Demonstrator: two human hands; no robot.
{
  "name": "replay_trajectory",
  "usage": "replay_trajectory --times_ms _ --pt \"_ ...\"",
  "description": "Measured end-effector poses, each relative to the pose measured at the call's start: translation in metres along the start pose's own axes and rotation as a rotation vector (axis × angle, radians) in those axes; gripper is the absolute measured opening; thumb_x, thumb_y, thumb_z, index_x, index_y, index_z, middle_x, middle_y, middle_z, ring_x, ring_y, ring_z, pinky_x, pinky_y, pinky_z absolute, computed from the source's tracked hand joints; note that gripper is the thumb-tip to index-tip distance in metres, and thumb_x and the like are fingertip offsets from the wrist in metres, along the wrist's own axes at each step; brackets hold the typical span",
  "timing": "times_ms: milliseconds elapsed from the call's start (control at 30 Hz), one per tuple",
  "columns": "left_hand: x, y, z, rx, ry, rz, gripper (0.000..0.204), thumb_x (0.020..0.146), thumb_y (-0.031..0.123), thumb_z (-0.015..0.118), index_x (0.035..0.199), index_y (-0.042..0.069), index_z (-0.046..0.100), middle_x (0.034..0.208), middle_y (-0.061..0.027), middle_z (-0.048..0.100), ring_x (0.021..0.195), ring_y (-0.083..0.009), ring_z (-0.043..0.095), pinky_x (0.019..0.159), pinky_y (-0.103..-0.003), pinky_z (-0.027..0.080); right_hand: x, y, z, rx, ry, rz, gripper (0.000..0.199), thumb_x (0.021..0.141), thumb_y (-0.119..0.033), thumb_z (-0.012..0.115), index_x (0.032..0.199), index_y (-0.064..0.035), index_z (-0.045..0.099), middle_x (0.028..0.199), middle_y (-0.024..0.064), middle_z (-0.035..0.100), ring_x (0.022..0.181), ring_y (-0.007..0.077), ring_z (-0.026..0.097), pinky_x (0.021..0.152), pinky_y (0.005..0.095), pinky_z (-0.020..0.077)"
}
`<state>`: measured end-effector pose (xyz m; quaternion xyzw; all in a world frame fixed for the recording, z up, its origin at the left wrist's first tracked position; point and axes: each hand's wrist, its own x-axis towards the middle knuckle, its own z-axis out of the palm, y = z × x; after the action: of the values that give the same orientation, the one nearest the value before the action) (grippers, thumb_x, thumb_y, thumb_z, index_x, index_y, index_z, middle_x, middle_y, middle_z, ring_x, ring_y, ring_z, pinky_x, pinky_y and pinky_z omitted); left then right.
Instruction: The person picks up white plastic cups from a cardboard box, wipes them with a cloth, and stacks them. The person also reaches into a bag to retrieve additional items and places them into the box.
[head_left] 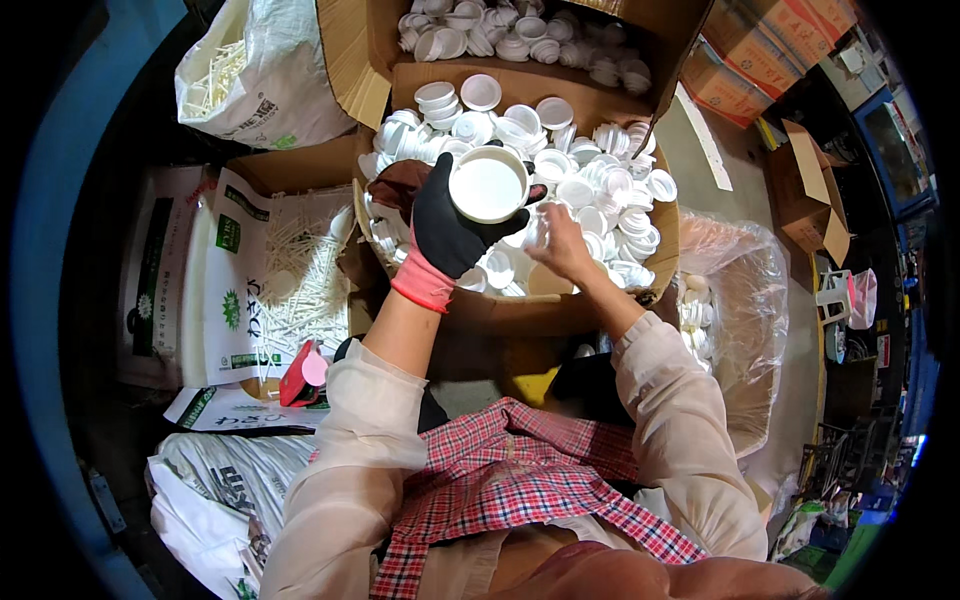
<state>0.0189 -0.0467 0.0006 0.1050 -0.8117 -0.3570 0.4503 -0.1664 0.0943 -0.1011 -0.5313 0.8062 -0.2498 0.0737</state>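
My left hand [452,222], in a black glove with a pink-red cuff, grips a round white plastic lid [489,186]. The lid's shallow inside and rim face up toward me. Close by on the right, my bare right hand [562,243] hovers over the heap of white lids [590,190]; motion smears its fingers, so I cannot make out anything in them. The loose lids fill a cardboard box [500,312] in front of me and lie at many angles.
Thin white sticks [300,275] fill an open printed sack at left, with a red-and-pink object [303,375] beside it. Farther back stands another sack of sticks [245,75]. A plastic-lined box [745,330] is at right, cartons [765,55] behind it.
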Motion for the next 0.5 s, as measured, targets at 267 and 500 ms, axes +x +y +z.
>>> replay_trajectory --times_ms 267,500 --pt "-0.001 0.006 0.011 -0.022 -0.071 0.020 0.076 0.062 0.022 0.090 0.120 -0.004 0.050 0.114 -0.0119 0.066 0.102 -0.0218 0.064 0.090 -0.034 0.050 -0.002 -0.035 -0.096 0.939 0.157 0.066 0.051 0.077 -0.006 0.073 0.120 -0.0075 0.045 0.112 0.0094 0.057 0.107 0.0198 0.056 0.088 0.0341 0.0478" --pt "-0.022 -0.002 0.054 -0.155 0.003 -0.107 0.064 0.073 0.014 0.080 0.124 -0.002 0.047 0.110 -0.0128 0.065 0.100 -0.0211 0.064 0.088 -0.034 0.050 -0.027 -0.084 -0.070 1.351 0.184 0.207 0.029 0.099 -0.026 0.053 0.121 -0.0071 0.049 0.103 0.0038 0.053 0.087 0.0098 0.045 0.076 0.0238 0.0384"
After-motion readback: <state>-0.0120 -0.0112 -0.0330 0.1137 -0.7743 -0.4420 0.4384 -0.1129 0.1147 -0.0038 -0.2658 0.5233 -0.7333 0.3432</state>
